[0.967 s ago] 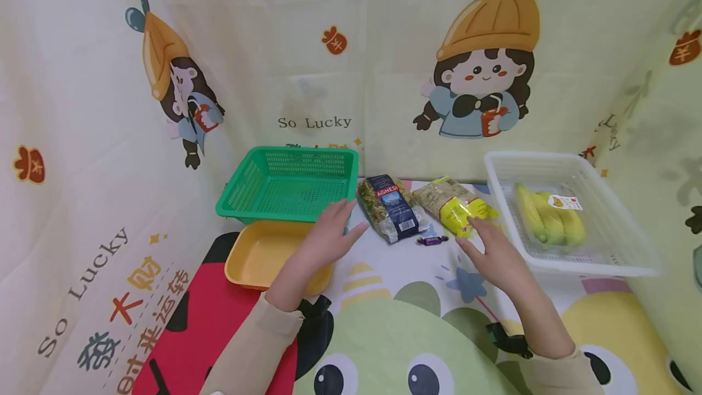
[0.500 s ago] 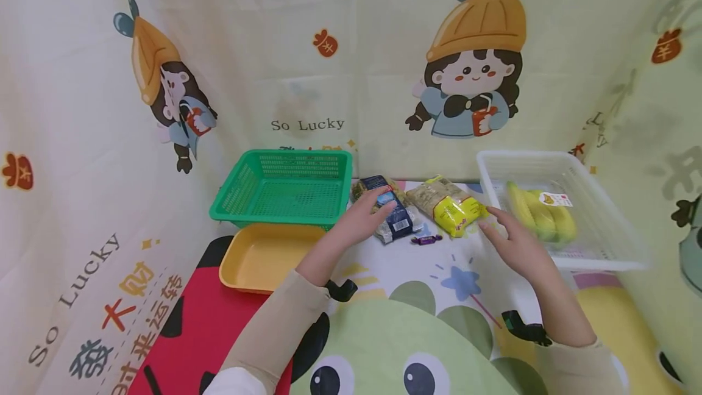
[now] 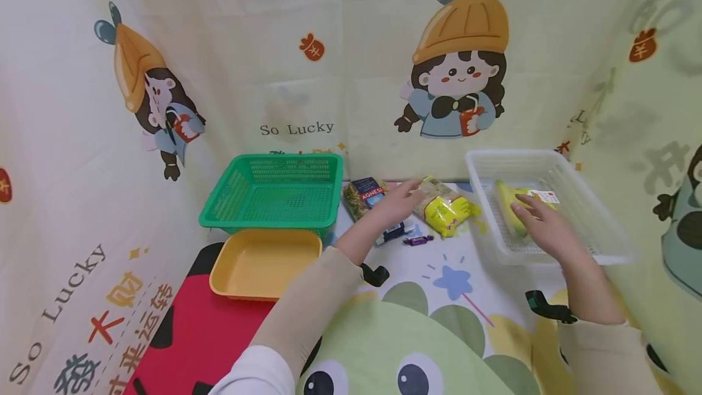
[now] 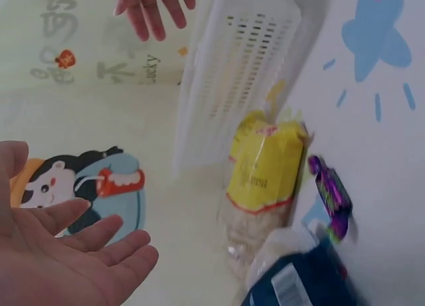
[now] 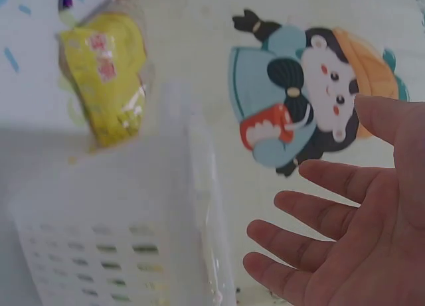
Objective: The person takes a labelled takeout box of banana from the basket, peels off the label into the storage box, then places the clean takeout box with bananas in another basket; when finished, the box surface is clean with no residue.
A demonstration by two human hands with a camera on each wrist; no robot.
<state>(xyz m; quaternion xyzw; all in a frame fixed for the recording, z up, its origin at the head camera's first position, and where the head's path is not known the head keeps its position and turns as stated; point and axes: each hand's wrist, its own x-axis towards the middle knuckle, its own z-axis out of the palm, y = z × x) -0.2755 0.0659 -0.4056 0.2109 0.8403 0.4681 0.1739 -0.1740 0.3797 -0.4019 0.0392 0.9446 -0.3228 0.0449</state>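
Observation:
My left hand [image 3: 397,205] reaches over the blue AGNESI pasta bag [image 3: 366,195], its fingers overlapping the edge of the yellow-and-clear food bag [image 3: 443,209]. Nothing is in it; the left wrist view shows its fingers spread and loosely extended. My right hand [image 3: 548,230] is over the white basket [image 3: 482,215], in front of a pack of bananas [image 3: 510,203] that it partly hides. Its fingers are extended and hold nothing, as the right wrist view shows. A small purple wrapped candy [image 3: 418,240] lies in front of the two bags.
At the left a green basket [image 3: 219,207] stands at the back, with a yellow-orange tray [image 3: 219,273] in front of it. A printed curtain [image 3: 307,96] rises behind everything and along both sides. The tablecloth [image 3: 406,267] has cartoon prints.
Both hands have moved right: the left from beside the green basket across the pasta bag, the right from the yellow bag to over the white basket. The head view has turned slightly right.

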